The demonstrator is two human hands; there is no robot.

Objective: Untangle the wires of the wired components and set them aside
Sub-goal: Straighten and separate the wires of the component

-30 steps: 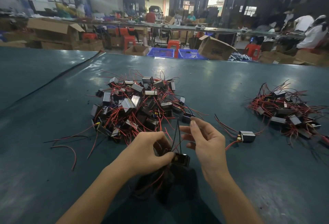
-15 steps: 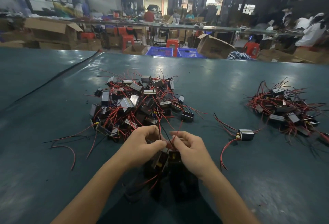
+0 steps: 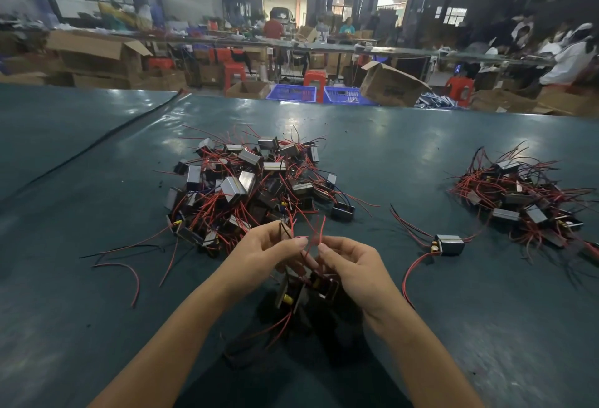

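Since a moment ago both hands have parted slightly, and the red leads now stand up between them instead of being bunched under my fingers. Nearest me, my left hand point(image 3: 265, 255) pinches a dark lead point(image 3: 282, 229) between thumb and fingertips. My right hand point(image 3: 353, 265) is curled, its fingertips nipping the red leads point(image 3: 316, 232); I judge I hold them this way to draw one set of leads out of the other. Two wired components point(image 3: 325, 287) hang just below my hands, over the tabletop point(image 3: 97, 326). Their leads are crossed, so this pair is not yet separated.

To my left a loose red wire point(image 3: 129, 273) lies by itself. Just beyond my hands sits the tangled pile point(image 3: 246, 183) I am drawing from; it is large, so much of the job remains. To my right one freed component point(image 3: 449, 244) lies alone. Further right is the set-aside pile point(image 3: 525, 203), kept well apart so done and undone do not mix.

The tabletop is a dark green, slightly glossy sheet. Beyond its far edge are cardboard boxes point(image 3: 392, 85), blue crates point(image 3: 291, 93), red stools point(image 3: 314, 78) and people at long benches under ceiling lights.
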